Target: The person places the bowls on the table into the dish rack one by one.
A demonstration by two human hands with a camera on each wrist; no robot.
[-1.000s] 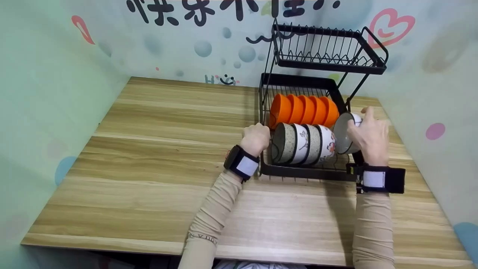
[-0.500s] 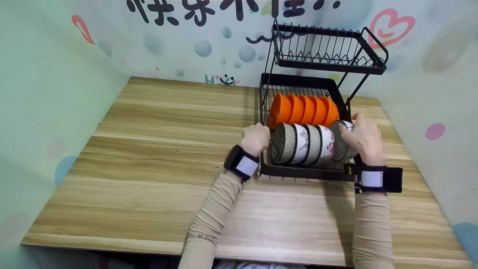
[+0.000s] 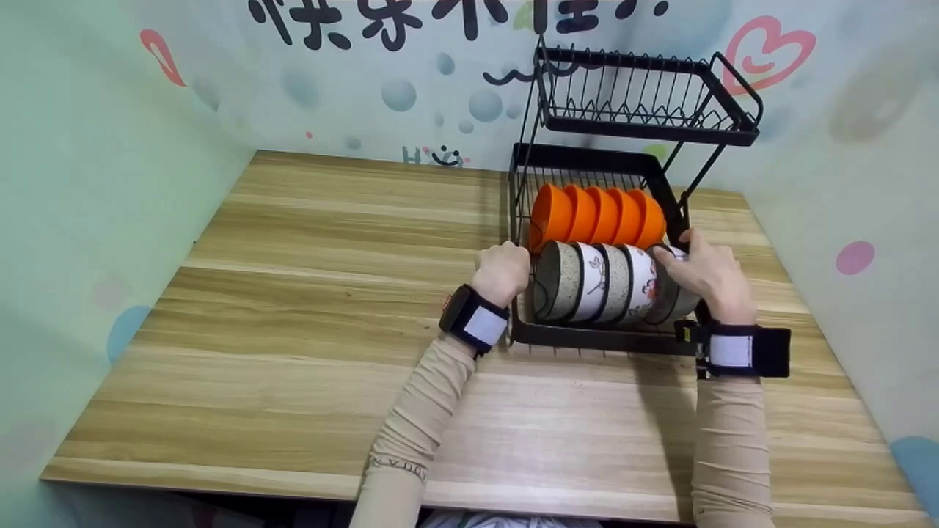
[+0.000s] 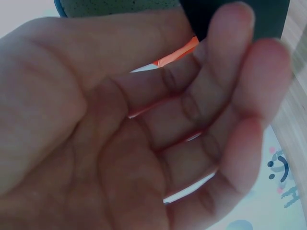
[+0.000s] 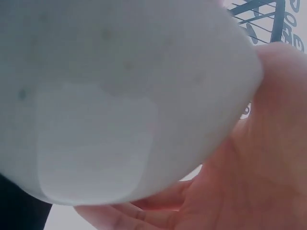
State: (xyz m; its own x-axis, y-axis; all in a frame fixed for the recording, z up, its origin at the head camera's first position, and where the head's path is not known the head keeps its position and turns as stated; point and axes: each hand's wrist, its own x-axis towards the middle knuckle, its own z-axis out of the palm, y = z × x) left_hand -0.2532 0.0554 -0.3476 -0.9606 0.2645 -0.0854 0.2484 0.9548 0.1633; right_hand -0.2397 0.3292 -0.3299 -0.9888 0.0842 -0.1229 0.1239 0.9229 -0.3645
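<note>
My right hand (image 3: 713,277) grips a white-and-grey bowl (image 3: 667,299) at the right end of the front row in a black dish rack (image 3: 601,337). The bowl stands on its side, close against a patterned one. Its pale, faintly speckled underside (image 5: 120,96) fills much of the right wrist view, with thumb and fingers around its edge. At the rack's left side, my left hand (image 3: 503,274) holds the rim; in the left wrist view its fingers curl round the dark rail (image 4: 268,21). Several speckled and flower-patterned bowls (image 3: 590,284) stand sideways between my hands.
Behind the front row, several orange bowls (image 3: 598,218) nest sideways in the lower tier. The rack's upper wire tier (image 3: 649,133) overhangs the back. Patterned walls (image 3: 330,95) border the wooden table (image 3: 293,330) behind and at both sides.
My right hand has lowered the bowl from above the rack's right side, moving it left and down into the end of the front row. My left hand has stayed on the rim.
</note>
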